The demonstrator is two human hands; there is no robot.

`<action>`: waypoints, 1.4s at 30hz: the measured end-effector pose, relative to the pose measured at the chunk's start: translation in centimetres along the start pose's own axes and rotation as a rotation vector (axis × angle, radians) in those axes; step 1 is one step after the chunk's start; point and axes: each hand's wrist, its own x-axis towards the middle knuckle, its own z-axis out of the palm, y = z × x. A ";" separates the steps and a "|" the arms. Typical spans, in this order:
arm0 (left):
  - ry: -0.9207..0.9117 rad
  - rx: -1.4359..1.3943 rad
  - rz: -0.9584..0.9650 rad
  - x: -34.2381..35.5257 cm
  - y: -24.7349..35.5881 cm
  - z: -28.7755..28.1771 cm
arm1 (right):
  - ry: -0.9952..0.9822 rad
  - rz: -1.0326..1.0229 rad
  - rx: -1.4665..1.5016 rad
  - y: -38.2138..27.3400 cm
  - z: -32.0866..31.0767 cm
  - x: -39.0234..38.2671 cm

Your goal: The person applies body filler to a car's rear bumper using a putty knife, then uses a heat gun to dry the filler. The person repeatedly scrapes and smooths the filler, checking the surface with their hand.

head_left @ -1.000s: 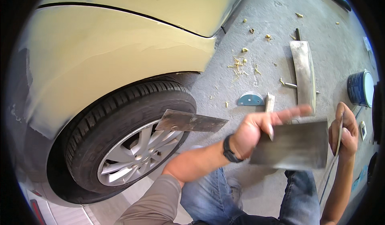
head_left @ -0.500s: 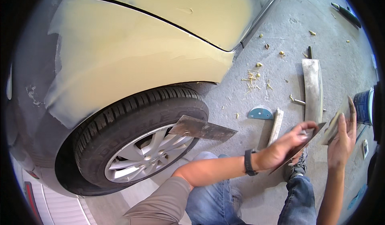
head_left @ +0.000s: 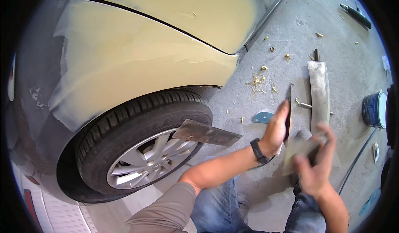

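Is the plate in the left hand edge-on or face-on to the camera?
Edge-on: the plate shows as a thin dark strip along the left hand.

The head-worn fisheye camera looks down from close above the bare left hand (head_left: 274, 132) and bare right hand (head_left: 316, 177).

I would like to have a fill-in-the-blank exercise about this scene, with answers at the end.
The left hand, a black band around its ____, holds a thin plate.
The pale plate at the right hand looks ____, not sharp.
The bucket stands toward the picture's ____ edge.
The body panel above the tyre is mostly pale ____.

Missing words: wrist; blurred; right; yellow.
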 end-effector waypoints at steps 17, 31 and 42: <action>0.062 0.400 0.739 -1.8 0.8 0.9 | 0.187 0.105 -0.011 1.1 2.0 -1.8; -0.010 0.422 0.642 -1.2 0.4 -0.3 | 0.040 0.206 -0.129 1.7 1.3 -1.9; -0.149 0.692 0.569 -1.1 -0.7 -1.3 | -0.172 0.327 -0.215 2.1 0.2 -2.0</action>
